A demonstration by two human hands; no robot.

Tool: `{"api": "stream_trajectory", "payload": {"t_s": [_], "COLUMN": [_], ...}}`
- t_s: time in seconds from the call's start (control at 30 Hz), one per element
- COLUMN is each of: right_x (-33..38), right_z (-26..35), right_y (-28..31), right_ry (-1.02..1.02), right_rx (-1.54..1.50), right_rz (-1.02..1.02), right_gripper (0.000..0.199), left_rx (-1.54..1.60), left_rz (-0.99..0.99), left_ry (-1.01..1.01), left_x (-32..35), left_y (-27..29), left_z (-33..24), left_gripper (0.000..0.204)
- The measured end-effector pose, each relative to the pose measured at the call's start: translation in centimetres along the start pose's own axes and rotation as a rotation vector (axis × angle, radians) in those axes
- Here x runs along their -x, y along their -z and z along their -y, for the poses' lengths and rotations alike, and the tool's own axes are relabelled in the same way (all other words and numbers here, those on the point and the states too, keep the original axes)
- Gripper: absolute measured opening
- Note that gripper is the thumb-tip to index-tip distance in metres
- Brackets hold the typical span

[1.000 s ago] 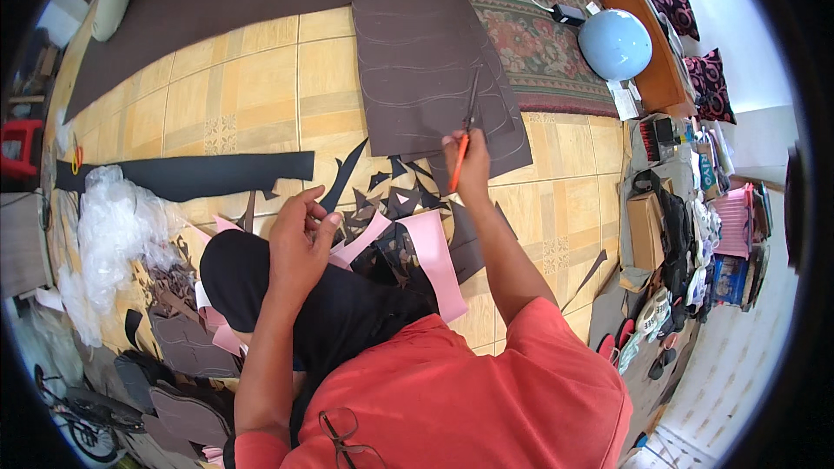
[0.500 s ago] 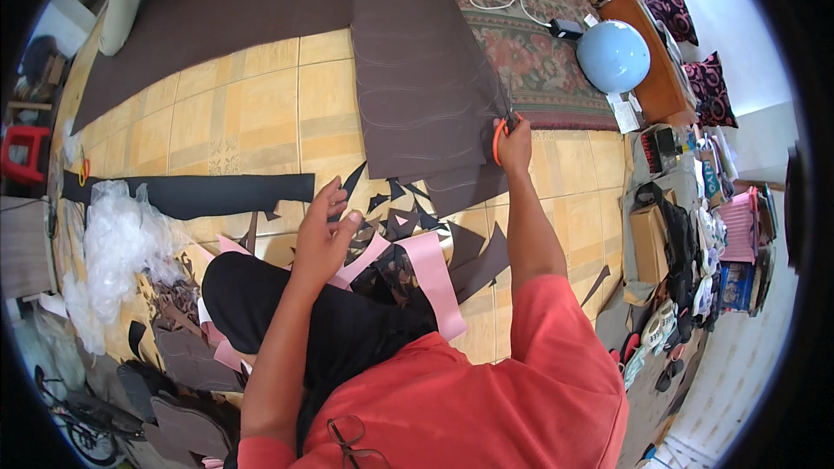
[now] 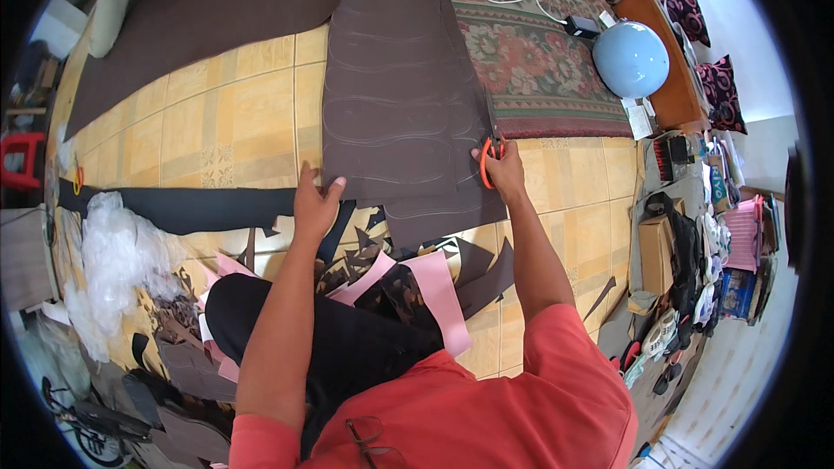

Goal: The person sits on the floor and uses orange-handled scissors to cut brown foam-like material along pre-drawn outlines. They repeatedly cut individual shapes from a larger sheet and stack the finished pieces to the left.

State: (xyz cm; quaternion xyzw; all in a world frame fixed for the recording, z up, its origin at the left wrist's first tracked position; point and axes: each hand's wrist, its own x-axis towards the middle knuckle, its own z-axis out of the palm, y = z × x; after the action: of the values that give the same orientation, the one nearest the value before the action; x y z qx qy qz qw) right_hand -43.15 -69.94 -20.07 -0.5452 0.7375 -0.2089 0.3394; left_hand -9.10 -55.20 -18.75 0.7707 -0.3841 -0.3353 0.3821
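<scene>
A long dark brown sheet (image 3: 391, 104) with pale curved outlines drawn on it stretches away from me over the tiles. My right hand (image 3: 506, 175) is closed on the orange handles of a pair of scissors (image 3: 488, 163). Their dark blades lie along the sheet's right edge. At the sheet's near left corner is my left hand (image 3: 317, 208), thumb and fingers apart and holding nothing; the thumb tip is at the edge, though whether it touches cannot be told.
Dark scraps and pink strips (image 3: 439, 291) lie near my leg. Left are a black strip (image 3: 208, 208) and clear plastic (image 3: 122, 247). Another person (image 3: 117, 13) is at the far left by a larger brown sheet (image 3: 234, 9). A patterned rug (image 3: 530, 61) and blue ball (image 3: 632, 59) are at the far right.
The brown sheet's near end has shifted left and toward me. My left hand has moved forward to its corner. My right hand and the scissors have come slightly left and nearer.
</scene>
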Motion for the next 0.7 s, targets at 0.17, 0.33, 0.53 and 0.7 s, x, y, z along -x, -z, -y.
{"api": "stream_trajectory", "payload": {"t_s": [0.17,0.33,0.53,0.7], "right_x": [0.0,0.0,-0.1,0.2], "right_z": [-0.6,0.3,-1.2,0.3], "right_y": [-0.4,-0.6,-0.5,0.0], "right_ry": [-0.005,-0.035,0.059,0.043], "right_rx": [0.019,-0.004,0.081,-0.172], "right_rz": [0.001,-0.009,-0.019,0.182], "right_gripper": [0.061,0.061,0.063,0.049], "left_rx": [-0.028,0.16,0.878,1.004], "left_rz": [0.099,0.165,0.344,0.431], "left_ry": [0.096,0.098,0.421,0.389], "left_x": [-1.5,-0.5,1.6,3.1], "left_y": [-3.1,-5.5,-5.6,-3.0], "left_z": [-1.6,-1.5,-2.8,-4.1], "left_gripper": [0.029,0.02,0.046,0.041]}}
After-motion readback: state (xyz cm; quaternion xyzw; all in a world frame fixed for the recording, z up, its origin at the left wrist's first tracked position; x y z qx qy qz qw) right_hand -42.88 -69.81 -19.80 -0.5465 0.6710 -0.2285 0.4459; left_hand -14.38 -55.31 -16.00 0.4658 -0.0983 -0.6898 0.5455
